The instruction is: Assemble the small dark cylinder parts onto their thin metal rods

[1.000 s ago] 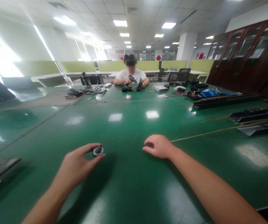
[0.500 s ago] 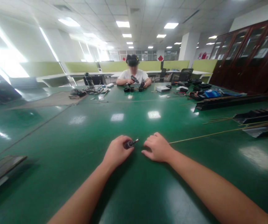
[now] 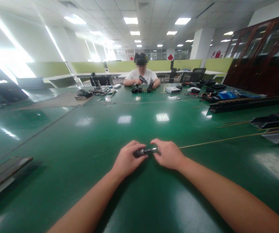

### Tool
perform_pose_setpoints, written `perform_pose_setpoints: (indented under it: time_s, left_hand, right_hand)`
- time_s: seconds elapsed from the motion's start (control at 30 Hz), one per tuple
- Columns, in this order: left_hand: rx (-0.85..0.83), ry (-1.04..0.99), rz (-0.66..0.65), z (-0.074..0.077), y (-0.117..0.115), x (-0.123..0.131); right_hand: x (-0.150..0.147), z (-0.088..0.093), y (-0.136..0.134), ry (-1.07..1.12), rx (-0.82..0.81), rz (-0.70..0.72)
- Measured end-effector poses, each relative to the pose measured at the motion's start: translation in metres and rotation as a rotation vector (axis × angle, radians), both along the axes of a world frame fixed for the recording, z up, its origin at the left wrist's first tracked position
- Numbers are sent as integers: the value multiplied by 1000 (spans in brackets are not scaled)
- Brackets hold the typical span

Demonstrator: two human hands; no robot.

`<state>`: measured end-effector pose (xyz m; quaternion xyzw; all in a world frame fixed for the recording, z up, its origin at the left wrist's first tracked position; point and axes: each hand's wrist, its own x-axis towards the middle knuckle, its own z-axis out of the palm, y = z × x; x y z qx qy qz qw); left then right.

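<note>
My left hand is closed round the dark head of a small metal part with a thin shaft, held just above the green table. My right hand meets it from the right, its fingertips pinched on the shaft's free end. Both hands are together at the table's near middle. A thin brass-coloured rod lies on the table to the right of my right hand.
A person in a white shirt sits at the far side, holding a dark tool among small parts. Long black trays and rods lie at the right. A flat dark panel lies at the left edge. Wooden cabinets stand far right.
My left hand carried the small part from the left to the middle and turned it sideways. My right hand closed in and took hold of its shaft end.
</note>
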<state>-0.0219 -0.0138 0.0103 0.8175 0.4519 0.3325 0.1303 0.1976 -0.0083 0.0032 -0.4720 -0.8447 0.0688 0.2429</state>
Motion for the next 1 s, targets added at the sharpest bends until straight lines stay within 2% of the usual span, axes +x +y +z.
perform_pose_setpoints:
  time_s: [0.4, 0.63, 0.8, 1.0]
  left_hand:
    - [25, -71, -49, 4, -2, 4]
    - [49, -98, 9, 1, 0, 3]
    - [-65, -230, 23, -3, 3, 2]
    - [-214, -274, -118, -5, 1, 5]
  right_hand:
    - [-1, 0, -4, 52, -32, 97]
    - [-1, -1, -4, 71, -26, 117]
    - [-1, -2, -3, 52, -37, 135]
    - [0, -1, -4, 34, -37, 189]
